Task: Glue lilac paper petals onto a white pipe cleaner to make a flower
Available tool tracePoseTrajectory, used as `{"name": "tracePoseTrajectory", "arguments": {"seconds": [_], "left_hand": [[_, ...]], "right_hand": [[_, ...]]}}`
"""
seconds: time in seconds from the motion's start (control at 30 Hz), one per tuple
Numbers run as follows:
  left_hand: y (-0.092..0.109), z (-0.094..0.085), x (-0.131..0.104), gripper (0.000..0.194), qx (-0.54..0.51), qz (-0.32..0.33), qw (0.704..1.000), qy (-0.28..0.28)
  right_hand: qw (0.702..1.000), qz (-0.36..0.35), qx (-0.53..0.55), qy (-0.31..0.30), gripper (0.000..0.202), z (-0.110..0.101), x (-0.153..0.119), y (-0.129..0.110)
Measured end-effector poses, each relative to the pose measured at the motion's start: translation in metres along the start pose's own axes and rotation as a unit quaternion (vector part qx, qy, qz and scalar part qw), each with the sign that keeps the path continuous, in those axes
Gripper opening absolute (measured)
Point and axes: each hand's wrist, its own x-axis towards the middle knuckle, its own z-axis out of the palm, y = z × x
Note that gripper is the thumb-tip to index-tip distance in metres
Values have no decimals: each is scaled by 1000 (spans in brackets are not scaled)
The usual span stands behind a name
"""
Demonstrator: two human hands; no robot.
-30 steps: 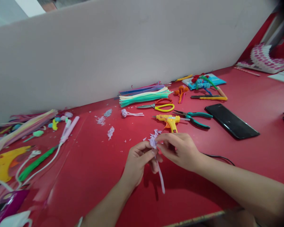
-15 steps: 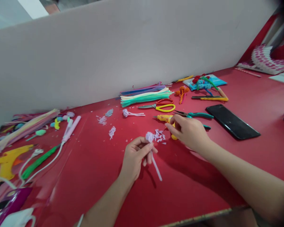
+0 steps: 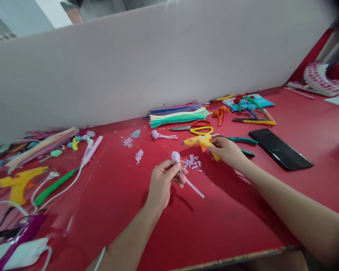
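Pinched in my left hand [image 3: 165, 180] is a lilac pipe-cleaner flower [image 3: 175, 156]; its ball-shaped head sticks up above the fingers and its stem slants down to the right. My right hand [image 3: 227, 149] grips a yellow hot glue gun [image 3: 198, 140] by its back end, with the nozzle facing left. Part of the gun's handle is hidden behind the fingers. Small lilac clippings [image 3: 192, 162] lie on the red table between my hands. A second lilac flower [image 3: 156, 134] rests farther back, in front of the scissors [image 3: 202, 130].
Green-handled pliers [image 3: 244, 140] and a black phone [image 3: 281, 148] lie right of my right hand. A bundle of pipe cleaners [image 3: 179, 117] sits by the grey partition [image 3: 147, 60]. Another yellow glue gun [image 3: 18, 184], a pink tool [image 3: 93, 150] and white cables crowd the left side.
My right hand has closed on the glue gun, and the gun has shifted and turned slightly. The flower's stem in my left hand now slants more to the right. The whole view has shifted slightly.
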Motion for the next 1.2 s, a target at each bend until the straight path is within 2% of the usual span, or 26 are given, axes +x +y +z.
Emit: {"name": "tracePoseTrajectory", "arguments": {"seconds": [0.07, 0.13, 0.2, 0.27, 0.33, 0.5, 0.67, 0.83, 1.2], "left_hand": [[-2, -2, 2, 15, -1, 8, 1000, 8], [-3, -5, 5, 13, -9, 13, 1000, 16], [-4, -7, 7, 13, -23, 9, 1000, 20], [-4, -9, 9, 12, -41, -4, 999, 24], [-4, -11, 10, 11, -55, -13, 998, 30], [-5, -13, 12, 13, -60, -6, 997, 40], [-7, -12, 12, 14, -46, 6, 998, 52], [-7, -12, 11, 15, -47, 7, 998, 50], [-7, -11, 11, 15, -52, 13, 998, 43]], "right_hand": [[981, 16, 191, -27, 23, 0, -3, -4], [946, 33, 317, -60, 28, -1, -9, -9], [921, 56, 374, -96, 27, -1, -17, -14], [911, 69, 388, -120, 22, -1, -25, -19], [920, 44, 369, -122, 18, 0, -33, -24], [953, -76, 253, -145, 16, 9, -51, -32], [971, -171, 123, -110, 27, 16, -59, -28], [973, -199, 70, -93, 28, 18, -61, -28], [968, -210, 73, -119, 22, 21, -61, -25]]}}
